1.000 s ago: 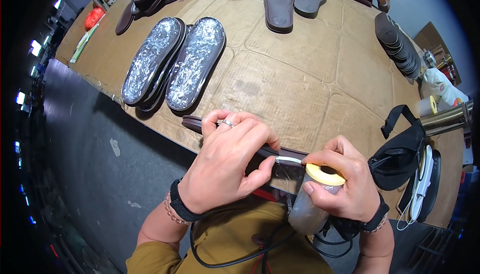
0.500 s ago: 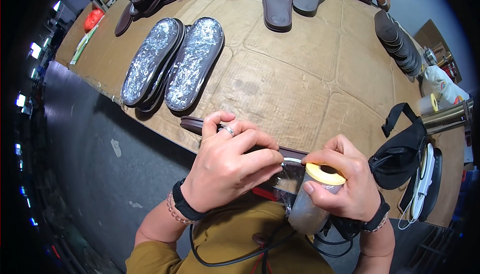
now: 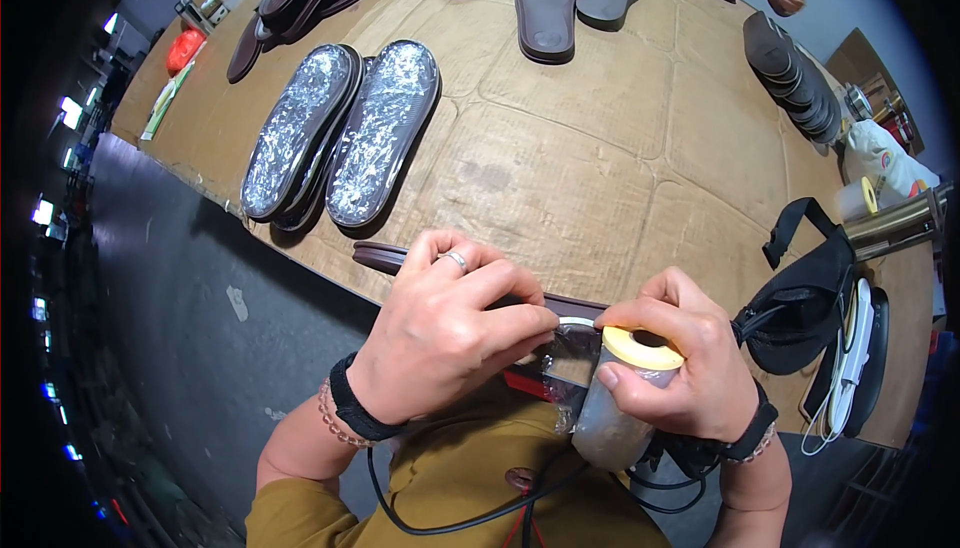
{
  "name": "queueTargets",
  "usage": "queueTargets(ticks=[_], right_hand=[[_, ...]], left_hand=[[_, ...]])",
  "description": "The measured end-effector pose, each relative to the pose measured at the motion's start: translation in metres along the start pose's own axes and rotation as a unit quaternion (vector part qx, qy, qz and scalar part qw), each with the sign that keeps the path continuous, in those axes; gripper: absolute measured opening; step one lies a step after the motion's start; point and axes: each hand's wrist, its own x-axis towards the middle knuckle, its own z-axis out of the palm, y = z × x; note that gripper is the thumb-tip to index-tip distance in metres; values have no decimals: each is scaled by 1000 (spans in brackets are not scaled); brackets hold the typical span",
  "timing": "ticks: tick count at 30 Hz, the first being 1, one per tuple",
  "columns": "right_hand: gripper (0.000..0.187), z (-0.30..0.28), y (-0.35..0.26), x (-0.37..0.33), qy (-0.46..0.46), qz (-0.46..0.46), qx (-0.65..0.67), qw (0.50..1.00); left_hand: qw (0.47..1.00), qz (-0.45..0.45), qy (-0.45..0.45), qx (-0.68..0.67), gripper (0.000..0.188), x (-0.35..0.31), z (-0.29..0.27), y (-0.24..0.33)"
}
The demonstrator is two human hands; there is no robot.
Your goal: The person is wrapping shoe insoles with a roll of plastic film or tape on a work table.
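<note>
In my right hand (image 3: 690,358) is a roll of clear plastic film (image 3: 620,418) with a yellow core, fingers wrapped round it. My left hand (image 3: 450,323) is closed, its fingertips pinching the edge of the clear film (image 3: 567,373) that hangs crumpled beside the roll. A white strip runs between the fingertips of both hands; what it belongs to is unclear. Behind the hands, along the table's front edge, lies a dark brown shoe sole (image 3: 378,258), mostly hidden by my left hand. Farther left are film-covered soles (image 3: 385,133), some stacked.
Bare brown soles (image 3: 547,20) lie at the back of the cardboard-covered table (image 3: 570,173). A row of dark soles (image 3: 790,78), a black waist bag (image 3: 800,318) and a white power strip (image 3: 850,358) are on the right. Another person's hand (image 3: 785,0) shows at the far right.
My hands keep the same grips, with slightly more white strip showing between the fingertips. Across the table, the other person's hands have parted, one moving right.
</note>
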Motion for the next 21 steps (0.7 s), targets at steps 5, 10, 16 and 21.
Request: queueTargets(ticks=[5, 10, 16, 21], right_hand=[[34, 0, 0, -1, 1, -4, -6, 1000], [33, 0, 1, -1, 1, -16, 0, 1000], [33, 0, 0, -1, 7, -11, 2, 1000], [32, 1, 0, -1, 13, -9, 0, 1000]], left_hand=[[1000, 6, -27, -4, 25, 2, -7, -1], [998, 35, -47, 9, 23, 5, -11, -5], [995, 83, -44, 33, 20, 9, -11, -9], [990, 130, -16, 58, 20, 6, -9, -12]])
